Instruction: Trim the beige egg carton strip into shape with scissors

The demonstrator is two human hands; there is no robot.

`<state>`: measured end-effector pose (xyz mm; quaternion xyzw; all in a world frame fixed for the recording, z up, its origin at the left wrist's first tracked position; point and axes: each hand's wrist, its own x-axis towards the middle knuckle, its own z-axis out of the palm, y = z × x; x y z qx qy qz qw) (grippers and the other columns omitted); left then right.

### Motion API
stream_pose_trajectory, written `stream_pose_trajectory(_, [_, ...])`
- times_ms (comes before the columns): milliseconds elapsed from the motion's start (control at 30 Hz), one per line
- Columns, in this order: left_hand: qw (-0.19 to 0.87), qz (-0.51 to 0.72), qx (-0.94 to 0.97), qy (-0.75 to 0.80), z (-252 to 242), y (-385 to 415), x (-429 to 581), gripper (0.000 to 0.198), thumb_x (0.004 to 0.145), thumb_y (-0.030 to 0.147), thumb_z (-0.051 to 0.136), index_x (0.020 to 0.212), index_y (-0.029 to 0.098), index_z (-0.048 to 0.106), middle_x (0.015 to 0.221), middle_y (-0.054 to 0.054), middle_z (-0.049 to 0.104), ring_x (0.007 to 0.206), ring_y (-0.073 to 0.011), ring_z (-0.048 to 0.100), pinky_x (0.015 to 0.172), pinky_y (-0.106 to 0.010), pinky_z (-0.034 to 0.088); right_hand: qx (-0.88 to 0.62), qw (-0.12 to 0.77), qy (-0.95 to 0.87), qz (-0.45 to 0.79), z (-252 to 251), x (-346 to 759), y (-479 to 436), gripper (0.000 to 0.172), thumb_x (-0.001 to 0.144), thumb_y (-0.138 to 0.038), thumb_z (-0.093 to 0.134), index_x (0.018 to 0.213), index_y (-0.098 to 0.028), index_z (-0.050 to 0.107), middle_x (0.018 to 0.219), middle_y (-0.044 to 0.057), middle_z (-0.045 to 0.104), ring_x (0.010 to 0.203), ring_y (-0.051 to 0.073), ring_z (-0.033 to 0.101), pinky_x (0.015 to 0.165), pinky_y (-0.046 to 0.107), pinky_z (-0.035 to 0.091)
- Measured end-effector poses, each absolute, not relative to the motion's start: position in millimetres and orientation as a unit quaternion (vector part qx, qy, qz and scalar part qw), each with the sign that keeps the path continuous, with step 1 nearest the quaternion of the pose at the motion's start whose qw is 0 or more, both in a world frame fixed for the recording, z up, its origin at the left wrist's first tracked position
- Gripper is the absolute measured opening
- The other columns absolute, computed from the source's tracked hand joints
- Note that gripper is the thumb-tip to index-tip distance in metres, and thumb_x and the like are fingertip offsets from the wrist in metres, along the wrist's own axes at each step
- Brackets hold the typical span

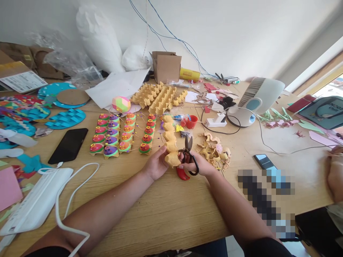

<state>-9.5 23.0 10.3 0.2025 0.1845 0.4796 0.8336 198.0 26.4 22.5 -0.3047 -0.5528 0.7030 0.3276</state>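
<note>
My left hand (155, 166) is closed on the near end of a yellow egg carton strip (169, 137), a single row of bumps pointing away from me. In my right hand (201, 165) is a pair of black-handled scissors (189, 142), blades pointing up and slightly apart beside the strip. The right fingertips lie close to the strip's near end; whether they touch it is unclear. A shiny red curved object (183, 174) shows just below the scissors. Painted carton strips with little faces (125, 135) stand in rows to the left.
Uncut egg cartons (154, 98) lie behind, near a cardboard box (167, 67). A red cup (192, 122), carton scraps (214, 150) and a white fan (258, 98) are to the right. Phones (69, 145) and a white power strip (40, 200) flank my arms. Another person's hand (335, 171) rests far right.
</note>
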Motion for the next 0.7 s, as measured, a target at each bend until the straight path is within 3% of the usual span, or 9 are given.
stream_pose_trajectory(400, [0.835,0.474,0.206,0.19,8.1,22.8,-10.6,0.037,0.094,0.039,0.074,0.12,0.012,0.07,0.103,-0.013,0.082,0.092,-0.0266,0.079,0.088,-0.039,0.062,-0.285,0.304,-0.572,0.706,18.7,204.2,31.4,0.041,0.069,-0.028,0.094,0.088,-0.021,0.058,0.084,-0.005,0.058,0.078,0.013,0.055,0.072,0.024,0.045])
stream_pose_trajectory(567, [0.835,0.47,0.21,0.195,8.0,22.6,-9.9,0.039,0.095,0.04,0.071,0.12,0.009,0.071,0.101,-0.015,0.081,0.091,-0.0275,0.079,0.085,-0.038,0.062,-0.287,0.317,-0.561,0.709,22.6,202.7,28.6,0.043,0.067,-0.029,0.095,0.091,-0.022,0.06,0.087,-0.004,0.06,0.079,0.013,0.056,0.074,0.025,0.046])
stream_pose_trajectory(700, [0.821,0.497,0.175,0.218,5.2,23.8,-10.2,0.031,0.093,0.034,0.074,0.114,0.012,0.073,0.104,-0.012,0.081,0.09,-0.0231,0.078,0.081,-0.032,0.061,-0.299,0.317,-0.58,0.689,26.9,204.9,29.2,0.036,0.072,-0.033,0.091,0.086,-0.021,0.06,0.083,-0.003,0.063,0.078,0.016,0.06,0.074,0.028,0.047])
